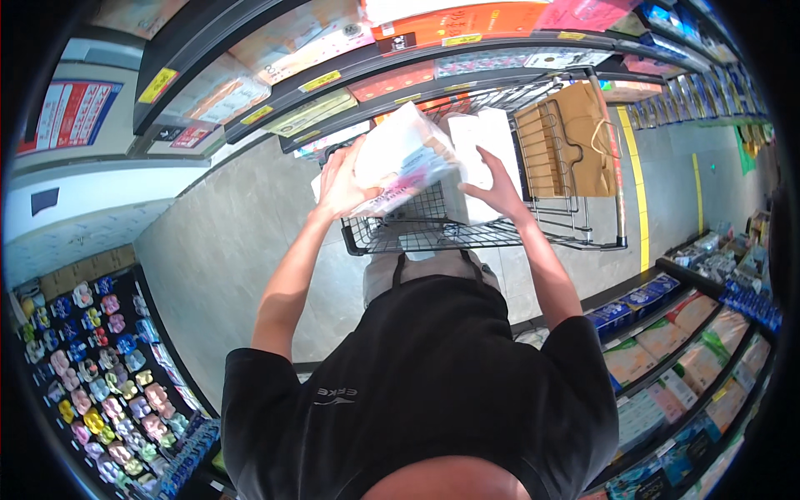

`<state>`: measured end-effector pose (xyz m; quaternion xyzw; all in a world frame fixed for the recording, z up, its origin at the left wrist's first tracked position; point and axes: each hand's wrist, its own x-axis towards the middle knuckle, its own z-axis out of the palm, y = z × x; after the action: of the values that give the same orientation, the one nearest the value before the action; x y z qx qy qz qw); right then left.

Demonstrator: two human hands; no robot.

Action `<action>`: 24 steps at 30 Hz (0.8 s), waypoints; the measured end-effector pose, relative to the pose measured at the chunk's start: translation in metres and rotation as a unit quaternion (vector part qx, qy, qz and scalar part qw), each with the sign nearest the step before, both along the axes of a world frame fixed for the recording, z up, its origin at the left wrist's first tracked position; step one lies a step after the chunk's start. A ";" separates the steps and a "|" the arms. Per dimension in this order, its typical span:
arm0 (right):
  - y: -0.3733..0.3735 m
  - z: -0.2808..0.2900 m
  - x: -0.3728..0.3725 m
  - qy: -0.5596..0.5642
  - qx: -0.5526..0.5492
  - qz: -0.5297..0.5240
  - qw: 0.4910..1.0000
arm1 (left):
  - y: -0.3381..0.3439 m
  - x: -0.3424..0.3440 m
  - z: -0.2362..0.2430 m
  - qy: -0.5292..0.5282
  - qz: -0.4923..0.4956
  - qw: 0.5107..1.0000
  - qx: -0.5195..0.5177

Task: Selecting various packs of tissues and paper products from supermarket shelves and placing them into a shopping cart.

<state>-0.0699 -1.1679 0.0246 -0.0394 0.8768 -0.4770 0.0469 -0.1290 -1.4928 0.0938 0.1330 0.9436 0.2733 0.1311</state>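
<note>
My left hand (345,187) grips the left side of a white plastic-wrapped tissue pack (404,154) with pink and blue print. The pack is tilted and slightly blurred above the wire shopping cart (404,247). Over the cart's middle, my right hand (498,188) has its thumb and fingers spread, close to a second white pack (485,132) standing inside. Whether its fingertips touch that pack I cannot tell.
A brown paper bag (590,137) sits at the cart's right end, beside a folding wire rack (550,154). Shelves of boxed and wrapped packs (467,29) run along the far side. Slippers (108,383) hang at lower left; more stocked shelves (667,367) stand at lower right.
</note>
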 end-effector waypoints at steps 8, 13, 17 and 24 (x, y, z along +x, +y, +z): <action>0.027 -0.067 0.134 -0.133 0.094 -0.119 0.979 | 0.031 -0.042 -0.092 0.094 -0.095 0.974 -0.184; 0.018 -0.074 0.144 -0.010 0.140 -0.107 0.984 | 0.046 -0.065 -0.146 0.082 -0.153 0.961 -0.213; 0.015 -0.071 0.149 -0.015 0.196 -0.069 0.978 | 0.049 -0.067 -0.184 0.101 -0.149 0.962 -0.203; 0.011 -0.065 0.146 -0.026 0.187 -0.048 0.981 | 0.039 -0.059 -0.237 0.169 -0.138 0.959 -0.180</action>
<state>0.0758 -1.1571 -0.0403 0.0251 0.9498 -0.3073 0.0535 -0.1878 -1.4534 -0.1434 0.2801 0.9582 0.0519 0.0282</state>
